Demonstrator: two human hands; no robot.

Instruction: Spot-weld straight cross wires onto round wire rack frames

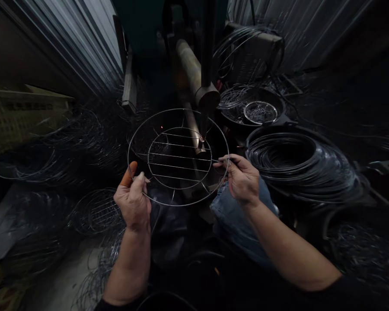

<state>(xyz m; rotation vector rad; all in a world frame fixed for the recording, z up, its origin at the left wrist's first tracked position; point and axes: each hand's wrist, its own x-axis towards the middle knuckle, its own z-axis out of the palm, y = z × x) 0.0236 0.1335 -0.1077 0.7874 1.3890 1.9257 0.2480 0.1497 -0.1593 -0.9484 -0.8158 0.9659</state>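
Note:
I hold a round wire rack (pixel 178 156) with two concentric rings and several straight cross wires. My left hand (pixel 133 198) pinches its outer ring at the lower left; an orange cover sits on one fingertip. My right hand (pixel 241 177) is closed on the rim at the right, pinching a cross wire's end. The rack lies under a spot welder's electrode (pixel 203 129), which touches an inner wire where a small glow shows. My knees in blue jeans (pixel 230 216) are below the rack.
A large stack of black wire rings (pixel 294 162) sits to the right. A dark bowl with a small metal dish (pixel 260 111) stands behind it. Finished racks (pixel 97 211) and loose wire hoops lie on the floor at left. Corrugated metal walls stand behind.

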